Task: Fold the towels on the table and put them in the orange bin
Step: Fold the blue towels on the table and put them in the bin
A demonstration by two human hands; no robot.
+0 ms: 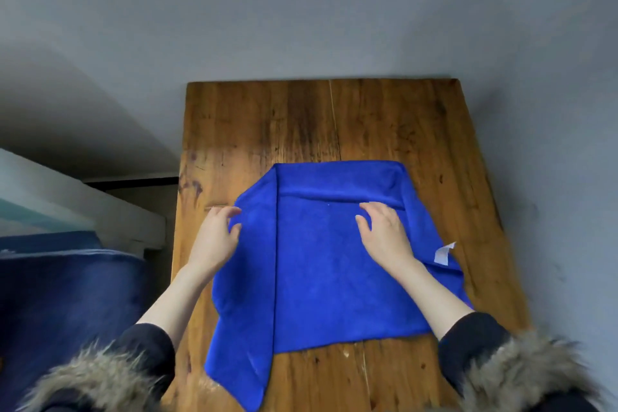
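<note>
Pinching the left edge of the towel (327,254), the left hand (215,241) curls its fingers and thumb round a fold of blue cloth at the table's left side. Resting flat on top of the towel, the right hand (384,237) has its fingers relaxed and slightly spread, palm down, pressing the cloth near a crease that runs across the upper part; it grips nothing.

Counted: one towel, two hands, one table (334,117), one white tag (444,253). No bin shows in this view, so nothing can be said of its contents.

That single blue towel lies on the near half of the wooden table, partly folded: a narrow band along its far edge is turned over, and a long flap on the left lies folded beside the middle panel, its lower end reaching the table's near edge. Its right side spreads out from under the right wrist, and the tag sticks out of that side, just beside the forearm.

Both forearms are bare up to dark sleeves (468,334), and grey-brown fur trim (521,375) shows at the bottom corners. Left of the table stands a dark blue seat (67,284) with a pale ledge (83,204) behind it. A grey wall (301,10) rises beyond the table's far edge.
</note>
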